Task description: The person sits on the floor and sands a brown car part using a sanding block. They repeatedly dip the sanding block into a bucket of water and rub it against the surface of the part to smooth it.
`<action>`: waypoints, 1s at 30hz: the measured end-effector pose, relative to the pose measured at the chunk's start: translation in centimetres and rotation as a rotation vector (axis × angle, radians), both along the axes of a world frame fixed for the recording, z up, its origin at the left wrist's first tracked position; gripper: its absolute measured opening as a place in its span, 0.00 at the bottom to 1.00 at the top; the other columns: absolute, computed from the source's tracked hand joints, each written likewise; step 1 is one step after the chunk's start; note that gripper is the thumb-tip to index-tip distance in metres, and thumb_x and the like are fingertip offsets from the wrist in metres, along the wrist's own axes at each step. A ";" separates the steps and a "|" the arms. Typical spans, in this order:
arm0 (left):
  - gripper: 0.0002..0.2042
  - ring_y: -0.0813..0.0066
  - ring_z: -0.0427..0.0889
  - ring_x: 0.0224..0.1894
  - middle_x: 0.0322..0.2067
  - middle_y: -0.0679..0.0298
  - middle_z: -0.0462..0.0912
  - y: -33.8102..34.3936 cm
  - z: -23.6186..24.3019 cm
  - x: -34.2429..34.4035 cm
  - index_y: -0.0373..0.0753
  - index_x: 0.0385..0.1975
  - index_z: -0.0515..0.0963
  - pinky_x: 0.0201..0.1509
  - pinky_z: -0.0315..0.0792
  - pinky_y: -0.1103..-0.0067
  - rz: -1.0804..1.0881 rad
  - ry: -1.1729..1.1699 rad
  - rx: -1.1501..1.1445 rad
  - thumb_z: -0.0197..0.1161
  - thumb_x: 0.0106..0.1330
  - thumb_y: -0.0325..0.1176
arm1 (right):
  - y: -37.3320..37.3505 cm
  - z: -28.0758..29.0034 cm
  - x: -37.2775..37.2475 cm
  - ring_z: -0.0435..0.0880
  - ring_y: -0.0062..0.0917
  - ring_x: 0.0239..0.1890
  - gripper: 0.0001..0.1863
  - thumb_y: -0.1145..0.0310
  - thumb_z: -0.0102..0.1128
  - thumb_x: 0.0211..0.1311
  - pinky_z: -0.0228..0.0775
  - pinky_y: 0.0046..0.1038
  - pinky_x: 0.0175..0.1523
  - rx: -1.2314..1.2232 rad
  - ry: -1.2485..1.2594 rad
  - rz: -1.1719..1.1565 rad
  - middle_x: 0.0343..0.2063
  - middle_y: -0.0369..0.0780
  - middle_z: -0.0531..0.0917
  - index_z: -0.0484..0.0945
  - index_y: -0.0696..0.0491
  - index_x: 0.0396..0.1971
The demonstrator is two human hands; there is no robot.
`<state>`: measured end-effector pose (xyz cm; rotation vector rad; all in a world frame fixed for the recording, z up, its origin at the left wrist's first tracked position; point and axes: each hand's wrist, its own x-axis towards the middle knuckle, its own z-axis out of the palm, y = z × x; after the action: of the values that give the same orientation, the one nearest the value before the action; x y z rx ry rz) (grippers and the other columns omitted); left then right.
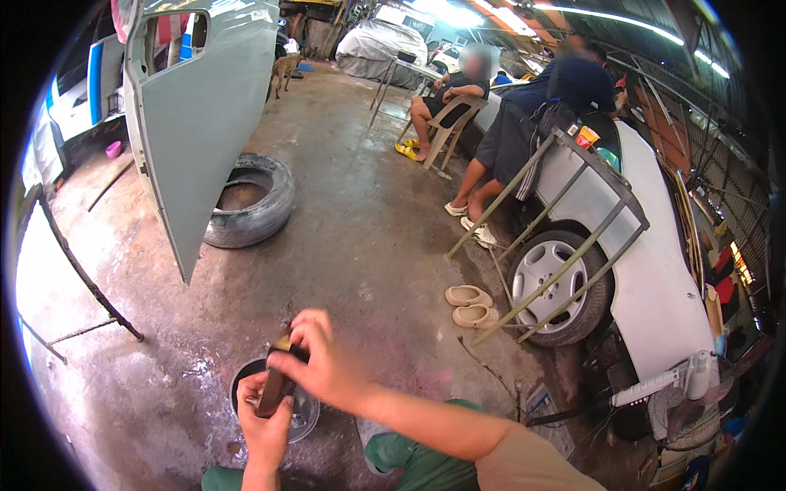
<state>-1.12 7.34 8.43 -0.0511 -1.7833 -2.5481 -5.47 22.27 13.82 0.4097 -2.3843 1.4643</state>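
My left hand (266,421) is closed on the lower end of a small dark brown block (272,389), thumb and fingers on either side. My right hand (327,364) wraps over the top of the same block, where a bit of yellow shows near its fingers. Directly below both hands is a round metal bowl (304,419) on the wet concrete floor, partly hidden by the hands and block.
A grey car door (201,139) stands upright left, beside a tyre (258,221). Right are a metal stand (622,196), white car (671,270), beige clogs (472,315) and fan (684,409). One person (454,98) sits; another (548,98) leans on the car. A dog (285,67) stands behind.
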 end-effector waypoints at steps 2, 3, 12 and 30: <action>0.29 0.72 0.76 0.57 0.52 0.61 0.76 0.4 0.3 -0.4 0.33 0.59 0.68 0.63 0.70 0.75 0.026 0.018 0.009 0.67 0.55 0.17 | -1.0 -0.7 2.0 0.72 0.33 0.42 0.21 0.61 0.74 0.60 0.68 0.31 0.49 0.001 0.011 0.122 0.42 0.44 0.69 0.69 0.55 0.38; 0.29 0.71 0.76 0.57 0.54 0.60 0.76 0.5 -0.3 -0.4 0.33 0.60 0.68 0.64 0.70 0.75 0.001 0.017 0.052 0.66 0.55 0.17 | -1.3 -0.6 2.3 0.72 0.34 0.42 0.21 0.61 0.74 0.60 0.67 0.32 0.49 -0.029 -0.066 0.132 0.40 0.44 0.70 0.69 0.55 0.37; 0.28 0.67 0.75 0.63 0.60 0.57 0.75 -0.2 -1.0 -0.8 0.32 0.62 0.71 0.68 0.69 0.70 -0.061 0.127 -0.020 0.65 0.59 0.17 | -1.4 0.1 2.1 0.79 0.22 0.46 0.18 0.60 0.66 0.68 0.72 0.29 0.52 -0.250 -0.338 0.030 0.41 0.40 0.82 0.75 0.58 0.48; 0.34 0.68 0.76 0.59 0.58 0.58 0.76 -0.6 -0.1 -0.2 0.32 0.65 0.67 0.61 0.74 0.72 -0.062 -0.034 0.131 0.71 0.56 0.22 | -0.5 -0.2 -0.8 0.80 0.26 0.41 0.17 0.61 0.68 0.66 0.73 0.30 0.48 -0.230 -0.323 -0.093 0.38 0.41 0.81 0.75 0.57 0.44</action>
<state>-1.31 6.74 8.29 -0.0611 -1.6465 -2.7185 -6.23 21.78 13.65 0.0055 -2.3890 1.8528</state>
